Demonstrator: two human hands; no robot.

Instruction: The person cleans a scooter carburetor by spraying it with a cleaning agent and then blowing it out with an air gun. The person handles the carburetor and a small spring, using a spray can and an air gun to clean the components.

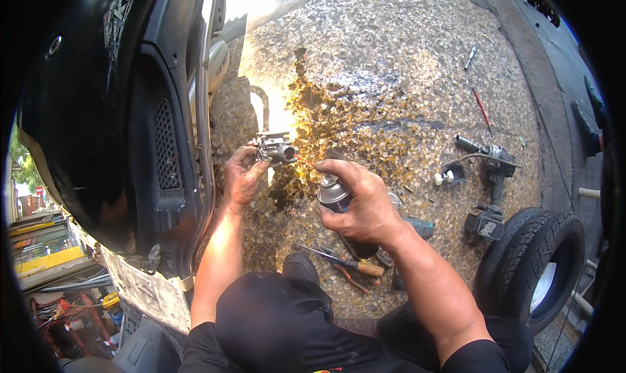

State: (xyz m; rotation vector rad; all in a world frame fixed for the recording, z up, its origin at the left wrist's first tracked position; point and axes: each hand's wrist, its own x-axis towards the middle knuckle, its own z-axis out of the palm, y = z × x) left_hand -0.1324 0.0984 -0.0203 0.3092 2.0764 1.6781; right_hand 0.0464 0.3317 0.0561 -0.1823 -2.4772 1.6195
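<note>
My left hand (241, 180) grips a small grey metal carburetor (284, 152) above the ground, its round bore turned toward my right hand. In my right hand (365, 207) is a dark spray can (334, 194) with a silver top, the index finger over its nozzle. A thin red straw (305, 160) runs from the can to the carburetor's opening, its tip at or very near the bore. Whether spray is coming out I cannot make out. Behind both, a wet brownish stain (319, 105) spreads over the pebbled ground.
A black scooter body (85, 145) stands close on the left. At right lie a cordless impact wrench (499, 171), several tyres (561, 262), a red rod (481, 107) and a silver tool (471, 57). A wooden-handled tool (368, 268) and pliers (352, 280) rest near my feet.
</note>
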